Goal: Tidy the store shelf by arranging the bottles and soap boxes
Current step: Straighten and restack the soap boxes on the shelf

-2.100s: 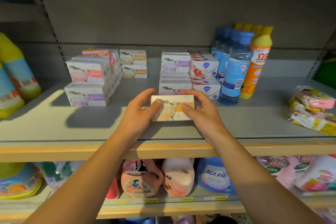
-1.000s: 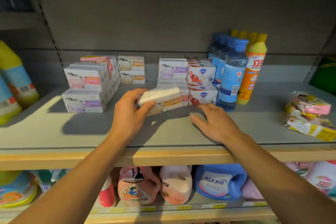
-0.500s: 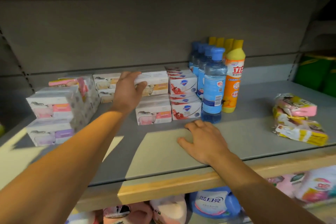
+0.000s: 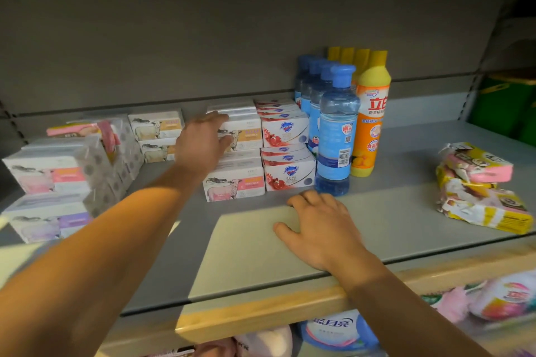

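On the grey shelf (image 4: 391, 211) an orange-label soap box (image 4: 246, 132) sits on top of a pink-label soap box (image 4: 235, 185). My left hand (image 4: 200, 142) rests against the upper box's left front, fingers spread, not gripping it. Right of that stack are red-and-white soap boxes (image 4: 285, 151), then a row of blue bottles (image 4: 333, 136) and a row of yellow bottles (image 4: 371, 113). My right hand (image 4: 316, 226) lies flat and empty on the shelf in front of the boxes.
More soap box stacks (image 4: 55, 177) fill the left of the shelf, with two orange-label boxes (image 4: 158, 135) behind them. Crumpled soap packs (image 4: 478, 188) lie at the right. Detergent bottles (image 4: 336, 327) stand on the shelf below the wooden front edge (image 4: 261, 310).
My left hand carried the orange-label box from the shelf front up onto the pink-label box and has loosened its hold. My right hand let go and lay flat on the shelf.
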Demonstrator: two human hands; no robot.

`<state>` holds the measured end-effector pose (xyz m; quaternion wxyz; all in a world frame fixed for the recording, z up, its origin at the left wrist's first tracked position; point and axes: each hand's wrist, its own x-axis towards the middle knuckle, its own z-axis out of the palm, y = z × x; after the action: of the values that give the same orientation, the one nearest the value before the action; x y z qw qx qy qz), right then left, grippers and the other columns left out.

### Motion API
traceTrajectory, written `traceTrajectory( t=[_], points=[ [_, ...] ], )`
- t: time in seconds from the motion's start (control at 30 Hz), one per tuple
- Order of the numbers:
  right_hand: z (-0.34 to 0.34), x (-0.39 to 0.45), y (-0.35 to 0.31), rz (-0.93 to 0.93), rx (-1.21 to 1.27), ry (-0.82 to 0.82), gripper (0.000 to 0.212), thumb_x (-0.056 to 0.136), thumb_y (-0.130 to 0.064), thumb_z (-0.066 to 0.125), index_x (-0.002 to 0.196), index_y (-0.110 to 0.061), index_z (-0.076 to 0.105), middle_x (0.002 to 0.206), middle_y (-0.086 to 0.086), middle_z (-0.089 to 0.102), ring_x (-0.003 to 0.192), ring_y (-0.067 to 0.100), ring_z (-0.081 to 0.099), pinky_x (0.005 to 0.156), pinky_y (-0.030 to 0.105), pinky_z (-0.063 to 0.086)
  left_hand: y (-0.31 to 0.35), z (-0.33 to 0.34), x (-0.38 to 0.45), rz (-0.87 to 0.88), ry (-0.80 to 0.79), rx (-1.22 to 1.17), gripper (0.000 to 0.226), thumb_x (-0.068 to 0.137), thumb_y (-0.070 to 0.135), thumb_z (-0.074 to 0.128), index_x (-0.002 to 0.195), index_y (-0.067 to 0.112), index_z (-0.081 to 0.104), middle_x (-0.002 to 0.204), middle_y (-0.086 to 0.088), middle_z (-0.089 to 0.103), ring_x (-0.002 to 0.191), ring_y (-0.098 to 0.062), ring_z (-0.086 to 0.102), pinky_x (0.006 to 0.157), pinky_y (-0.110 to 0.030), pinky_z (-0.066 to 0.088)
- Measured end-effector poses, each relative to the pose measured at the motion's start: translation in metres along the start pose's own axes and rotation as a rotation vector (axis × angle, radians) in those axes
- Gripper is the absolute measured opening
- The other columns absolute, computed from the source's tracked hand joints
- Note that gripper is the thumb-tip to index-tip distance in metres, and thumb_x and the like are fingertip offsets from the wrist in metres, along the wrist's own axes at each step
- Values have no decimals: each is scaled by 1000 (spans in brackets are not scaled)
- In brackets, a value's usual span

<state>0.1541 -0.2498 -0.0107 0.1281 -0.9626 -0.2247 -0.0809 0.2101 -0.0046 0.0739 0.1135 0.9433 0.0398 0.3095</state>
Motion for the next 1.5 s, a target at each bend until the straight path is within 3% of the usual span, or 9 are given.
traceTrajectory(
  t=[0.17, 0.57, 0.87, 1.0, 1.13, 1.2, 1.37, 1.5],
  points=[
    [0, 0, 0, 2, 9, -5, 63, 87, -65, 33, 138, -30, 44, 141, -4, 45, 127, 23, 39, 108, 42, 33, 0, -2, 1, -13, -15, 34, 47, 92, 27, 65, 137, 19, 54, 129, -12, 62, 114, -34, 60, 95, -46, 51],
    [-1, 0, -1, 18, 9, -17, 63, 85, -65, 32, 136, -30, 45, 138, -3, 46, 125, 23, 40, 107, 42, 32, 2, -6, 2, -16, -41, 40, 50, 92, 31, 65, 139, 25, 52, 142, -5, 54, 127, -29, 52, 99, -48, 49],
    [-4, -1, -1, 12, 17, -26, 64, 86, -66, 32, 137, -30, 44, 139, -3, 46, 126, 23, 40, 107, 41, 32, 7, -11, 3, -15, -69, 36, 52, 90, 29, 67, 139, 18, 52, 133, -11, 60, 116, -32, 59, 96, -40, 49],
    [-8, -2, -2, 12, 33, -34, 62, 87, -65, 35, 137, -30, 46, 138, -3, 48, 126, 23, 41, 107, 41, 34, 7, -26, -25, 29, 5, -94, 50, 90, 28, 66, 136, 13, 55, 140, -9, 56, 125, -31, 54, 104, -37, 43],
    [-14, -2, -6, 10, 60, -29, 58, 88, -62, 44, 134, -27, 50, 136, -2, 52, 124, 22, 45, 104, 39, 39, -8, -45, -82, -111, 27, -306, 36, 88, 24, 67, 123, 19, 65, 121, -4, 68, 111, -26, 63, 98, -32, 46],
    [-19, 0, -16, -17, 138, -3, 56, 88, -58, 49, 135, -26, 50, 137, -1, 52, 125, 20, 46, 103, 36, 41, -23, -55, -109, -191, -19, -410, 32, 86, 23, 66, 118, 18, 67, 110, -2, 72, 103, -24, 67, 96, -36, 50],
    [-34, 16, -78, -192, 361, 87, 48, 88, -47, 58, 132, -29, 55, 138, -4, 54, 124, 17, 51, 100, 35, 46, -71, -80, -163, -309, -139, -371, 29, 88, 25, 69, 115, 16, 69, 99, 1, 74, 94, -15, 69, 91, -39, 54],
    [-35, 41, -136, -300, 324, 124, 46, 88, -42, 61, 131, -27, 56, 136, 1, 55, 120, 22, 52, 94, 31, 43, -108, -101, -194, -296, -192, -177, 30, 90, 31, 66, 118, 23, 65, 106, 1, 72, 98, -19, 65, 83, -24, 44]
  ],
)
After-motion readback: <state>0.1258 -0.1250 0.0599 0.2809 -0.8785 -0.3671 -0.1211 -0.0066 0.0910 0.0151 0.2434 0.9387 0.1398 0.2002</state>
